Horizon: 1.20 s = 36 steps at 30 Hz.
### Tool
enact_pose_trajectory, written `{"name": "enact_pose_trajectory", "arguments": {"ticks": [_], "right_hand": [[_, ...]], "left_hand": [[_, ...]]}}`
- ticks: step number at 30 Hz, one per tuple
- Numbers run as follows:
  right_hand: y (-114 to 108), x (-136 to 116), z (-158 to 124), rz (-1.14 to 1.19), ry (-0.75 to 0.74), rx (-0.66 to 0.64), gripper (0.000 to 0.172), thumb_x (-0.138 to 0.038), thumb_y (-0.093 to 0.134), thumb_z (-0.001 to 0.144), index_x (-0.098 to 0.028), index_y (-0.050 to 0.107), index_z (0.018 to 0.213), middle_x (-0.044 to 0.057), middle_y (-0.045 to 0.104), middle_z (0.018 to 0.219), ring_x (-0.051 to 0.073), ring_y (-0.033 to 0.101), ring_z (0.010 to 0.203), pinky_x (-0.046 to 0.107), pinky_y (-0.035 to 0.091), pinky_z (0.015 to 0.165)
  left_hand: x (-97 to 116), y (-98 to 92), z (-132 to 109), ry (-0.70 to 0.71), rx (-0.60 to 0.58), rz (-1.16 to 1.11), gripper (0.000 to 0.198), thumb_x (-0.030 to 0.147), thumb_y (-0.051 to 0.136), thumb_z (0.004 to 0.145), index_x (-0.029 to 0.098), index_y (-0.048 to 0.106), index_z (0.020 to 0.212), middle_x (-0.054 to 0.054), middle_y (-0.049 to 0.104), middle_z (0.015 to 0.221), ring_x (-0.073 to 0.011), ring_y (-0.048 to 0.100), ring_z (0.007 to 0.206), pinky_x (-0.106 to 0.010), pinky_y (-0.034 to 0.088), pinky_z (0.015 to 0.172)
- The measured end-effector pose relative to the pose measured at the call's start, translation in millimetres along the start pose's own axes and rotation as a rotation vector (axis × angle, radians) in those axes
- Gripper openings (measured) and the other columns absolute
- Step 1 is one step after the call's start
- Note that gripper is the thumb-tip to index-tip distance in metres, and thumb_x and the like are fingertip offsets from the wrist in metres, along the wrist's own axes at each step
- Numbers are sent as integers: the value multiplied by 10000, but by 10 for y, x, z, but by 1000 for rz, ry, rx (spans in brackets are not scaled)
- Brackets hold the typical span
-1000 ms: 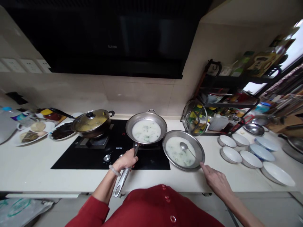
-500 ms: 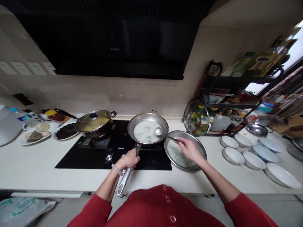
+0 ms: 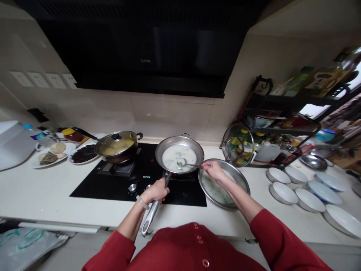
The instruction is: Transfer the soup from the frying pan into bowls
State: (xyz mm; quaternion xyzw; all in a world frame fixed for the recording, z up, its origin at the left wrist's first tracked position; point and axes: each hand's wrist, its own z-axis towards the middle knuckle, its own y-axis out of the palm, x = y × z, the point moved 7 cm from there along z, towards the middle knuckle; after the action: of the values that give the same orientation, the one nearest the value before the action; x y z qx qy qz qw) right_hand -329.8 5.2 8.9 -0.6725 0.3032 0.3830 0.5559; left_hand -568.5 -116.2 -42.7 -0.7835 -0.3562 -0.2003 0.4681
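My left hand (image 3: 155, 191) is closed around the long metal handle of a steel pan (image 3: 179, 144) that sits on the black cooktop (image 3: 113, 184) and holds white soup with green bits. My right hand (image 3: 213, 170) grips the handle of a metal ladle (image 3: 182, 162). The ladle's bowl is dipped in the soup inside the pan. Just right of the pan lies a wide steel basin (image 3: 241, 178) with more white soup; my right forearm crosses over it.
A lidded pot (image 3: 117, 145) of yellow food stands on the left burner. Plates of food (image 3: 50, 155) line the counter's left. A glass lid (image 3: 237, 144) leans by a cluttered rack. Several white bowls (image 3: 306, 192) sit on the right.
My right hand left the basin's rim, took up the ladle from the basin and carried it left into the pan. My left hand kept its hold on the pan handle.
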Motion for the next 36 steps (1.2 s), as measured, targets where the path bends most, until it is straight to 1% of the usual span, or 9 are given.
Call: {"name": "enact_pose_trajectory", "arguments": {"ticks": [3,6,13,18,23,29,36], "right_hand": [[-48,46,-61,105,90,-36,158,-170,508,678,-134,647,744,-58,423,434,88,324,409,220,249,423],[-111,47,-128,180,139,-43,149,-171,525,649,-134,635,742,-76,379,418,70,267,404,214,200,412],[-221,52,-161,179,122,-26,103,-180,516,644,-148,607,680,-65,398,444,69,275,422,222,190,419],[-236,82,-158,178,126,-17,112,-184,522,639,-142,612,692,-61,419,452,70,288,428,217,203,423],[-240,75,-176,183,129,-21,117,-190,528,650,-135,617,703,-65,410,451,68,285,426,219,202,427],[-249,69,-194,191,137,-21,141,-188,523,654,-127,632,722,-71,399,440,73,285,420,222,217,438],[-295,50,-239,202,158,-5,112,-183,526,652,-159,620,707,-65,411,444,75,290,415,220,211,428]], "left_hand": [[8,-4,-14,-5,-2,-2,139,155,515,749,165,457,875,-6,573,540,-158,546,408,-230,410,345],[26,-11,-34,-16,-7,5,141,151,505,754,161,454,885,-7,573,542,-153,539,405,-230,409,346],[39,-17,-47,-30,-16,16,162,156,505,758,155,457,913,-7,574,540,-164,558,432,-233,420,367],[15,-10,-31,-29,-14,15,166,159,505,765,157,455,924,-2,573,535,-159,548,419,-234,420,367],[9,-2,-18,-17,-23,25,159,163,502,765,157,455,917,-9,578,539,-158,546,416,-233,414,360],[-17,2,1,-23,-11,24,164,173,515,760,165,454,913,9,562,528,-154,558,423,-220,416,369],[1,1,-19,-22,-17,10,167,171,513,762,167,450,917,8,564,537,-159,558,421,-229,422,368]]}}
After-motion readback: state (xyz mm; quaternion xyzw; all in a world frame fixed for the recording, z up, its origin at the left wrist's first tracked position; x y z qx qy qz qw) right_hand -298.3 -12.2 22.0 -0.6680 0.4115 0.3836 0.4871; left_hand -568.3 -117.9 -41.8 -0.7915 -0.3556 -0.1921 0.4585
